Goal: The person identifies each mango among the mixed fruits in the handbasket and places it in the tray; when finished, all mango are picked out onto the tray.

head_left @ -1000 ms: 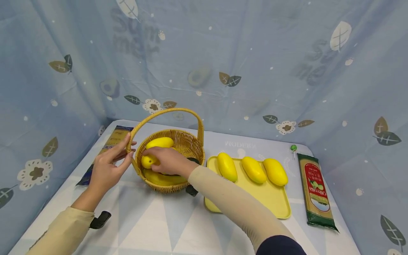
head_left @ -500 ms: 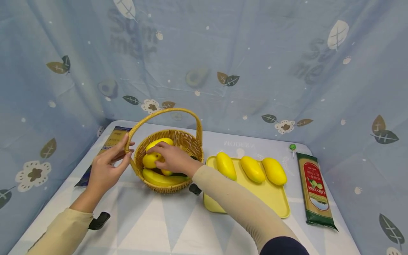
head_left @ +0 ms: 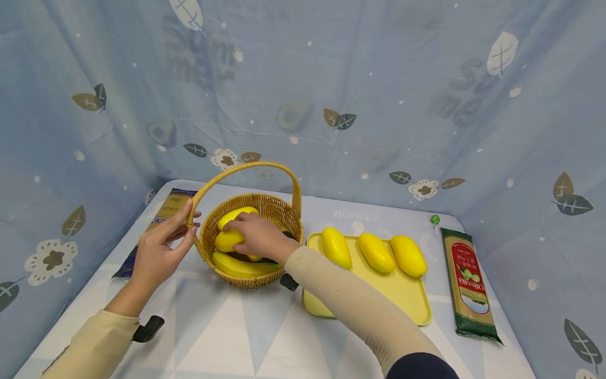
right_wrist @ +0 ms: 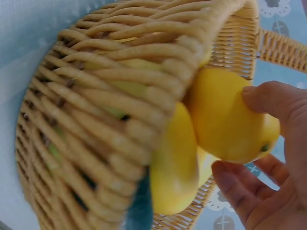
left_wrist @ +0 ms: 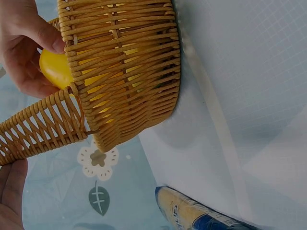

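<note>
In the head view my left hand [head_left: 158, 255] holds the left side of the wicker basket's handle [head_left: 246, 164] between thumb and fingers. My right hand [head_left: 265, 239] reaches into the basket [head_left: 283, 208] and grips a yellow mango [head_left: 228, 241]. The right wrist view shows the thumb on one side of this mango [right_wrist: 230, 120] and fingers on the other. Behind it lies another yellow fruit [head_left: 236, 213], and a banana [head_left: 243, 267] curves along the near side. A dark green item [right_wrist: 139, 206], mostly hidden, is also inside the basket.
Right of the basket, three mangoes [head_left: 376, 252] lie on a yellow tray [head_left: 397, 295]. A green-and-gold packet [head_left: 471, 284] and a green lollipop [head_left: 435, 219] are at the far right. A blue-and-gold packet [head_left: 165, 210] lies left of the basket. Patterned curtains surround the table.
My right hand has shifted slightly up and right in the basket, and the held mango has turned, its stem end no longer facing the head camera. The left hand stays on the handle.
</note>
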Available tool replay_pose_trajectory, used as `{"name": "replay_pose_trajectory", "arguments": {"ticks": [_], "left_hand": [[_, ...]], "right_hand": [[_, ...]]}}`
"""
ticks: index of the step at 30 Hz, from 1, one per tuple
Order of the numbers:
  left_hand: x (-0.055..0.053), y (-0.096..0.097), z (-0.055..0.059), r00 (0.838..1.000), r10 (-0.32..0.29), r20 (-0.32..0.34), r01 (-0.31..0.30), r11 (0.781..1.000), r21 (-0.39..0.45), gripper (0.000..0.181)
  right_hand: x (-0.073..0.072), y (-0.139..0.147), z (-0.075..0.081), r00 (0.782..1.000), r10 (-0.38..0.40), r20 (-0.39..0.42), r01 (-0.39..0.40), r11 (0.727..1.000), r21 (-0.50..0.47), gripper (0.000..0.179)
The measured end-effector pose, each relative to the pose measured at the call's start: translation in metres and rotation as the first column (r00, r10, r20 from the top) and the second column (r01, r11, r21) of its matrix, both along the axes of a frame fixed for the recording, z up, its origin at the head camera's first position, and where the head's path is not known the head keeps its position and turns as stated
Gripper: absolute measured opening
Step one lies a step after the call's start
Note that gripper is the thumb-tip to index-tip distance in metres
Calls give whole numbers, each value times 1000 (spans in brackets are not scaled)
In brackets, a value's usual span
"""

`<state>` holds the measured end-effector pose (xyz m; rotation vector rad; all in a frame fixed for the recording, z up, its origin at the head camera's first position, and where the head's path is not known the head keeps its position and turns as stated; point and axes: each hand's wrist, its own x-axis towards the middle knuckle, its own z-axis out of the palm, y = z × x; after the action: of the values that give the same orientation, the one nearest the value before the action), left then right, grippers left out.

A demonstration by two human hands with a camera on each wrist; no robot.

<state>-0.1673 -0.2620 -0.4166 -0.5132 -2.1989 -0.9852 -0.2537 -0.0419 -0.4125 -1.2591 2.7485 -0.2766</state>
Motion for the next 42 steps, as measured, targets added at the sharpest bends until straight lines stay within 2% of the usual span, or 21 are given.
{"name": "replay_pose_trajectory", "arguments": {"ticks": [7, 13, 16, 20, 26, 32, 37, 42], "left_hand": [[-1, 0, 0, 1000, 2, -1, -2, 1000, 1, 82], [-1, 0, 0, 1000, 3, -8, -3, 1000, 3, 82], [-1, 0, 0, 1000, 7, -11, -7, 1000, 0, 83], [0, 0, 1, 1000, 15, -12, -15, 1000, -4, 83], [0, 0, 1, 1000, 11, -9, -11, 1000, 0, 83], [-1, 0, 1, 1000, 19, -13, -20, 1000, -6, 84], [0, 0, 1, 1000, 18, -7, -18, 1000, -4, 84], [0, 1, 1, 1000, 16, -3, -16, 1000, -3, 84]], "right_hand": [[2, 8, 6, 999, -23, 31, 23, 1000, -7, 47], [5, 33, 9, 987, -75, 144, 98, 982, -160, 47], [7, 49, 10, 973, -88, 215, 145, 953, -265, 45], [11, 75, 12, 953, -92, 290, 203, 901, -382, 44], [26, 121, 13, 914, -115, 390, 308, 822, -479, 43], [46, 169, 5, 883, -181, 434, 409, 751, -518, 42], [62, 203, -3, 852, -240, 466, 478, 721, -503, 45], [75, 228, -15, 820, -293, 491, 533, 702, -472, 46]]}}
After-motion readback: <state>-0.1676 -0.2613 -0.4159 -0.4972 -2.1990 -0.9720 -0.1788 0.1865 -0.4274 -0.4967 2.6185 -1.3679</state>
